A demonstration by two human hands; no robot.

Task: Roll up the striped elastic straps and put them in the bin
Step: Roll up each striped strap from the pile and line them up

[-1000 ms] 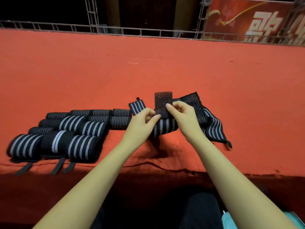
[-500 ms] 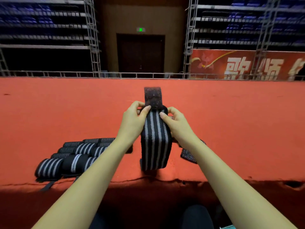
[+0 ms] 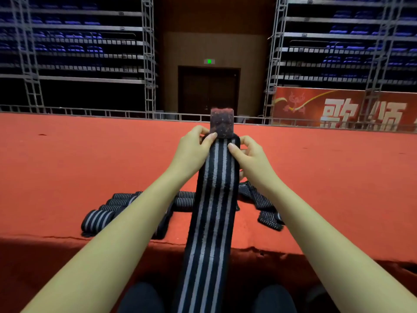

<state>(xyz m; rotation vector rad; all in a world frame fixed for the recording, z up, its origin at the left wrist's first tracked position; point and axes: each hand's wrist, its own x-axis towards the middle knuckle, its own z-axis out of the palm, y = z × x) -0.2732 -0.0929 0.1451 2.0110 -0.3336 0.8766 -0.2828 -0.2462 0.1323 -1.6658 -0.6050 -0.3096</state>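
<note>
The left hand [image 3: 193, 151] and right hand [image 3: 251, 160] each pinched a top corner of the long black elastic strap with pale grey stripes [image 3: 211, 222], raised above the front edge of the red carpeted stage [image 3: 67, 168], tail hanging lapward. Rolling well would likely mean folding the dark fuzzy tab [image 3: 221, 123] in first, edges square, tension even. Beside that edge lay finished striped rolls [image 3: 97, 219]. No bin showed.

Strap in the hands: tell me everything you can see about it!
The strap is a long black band with grey stripes, stretchy-looking woven cloth. A fuzzy dark tab sticks up at its top end. It is unrolled and hangs straight down between the knees. The left hand and right hand pinch its top corners.
</note>
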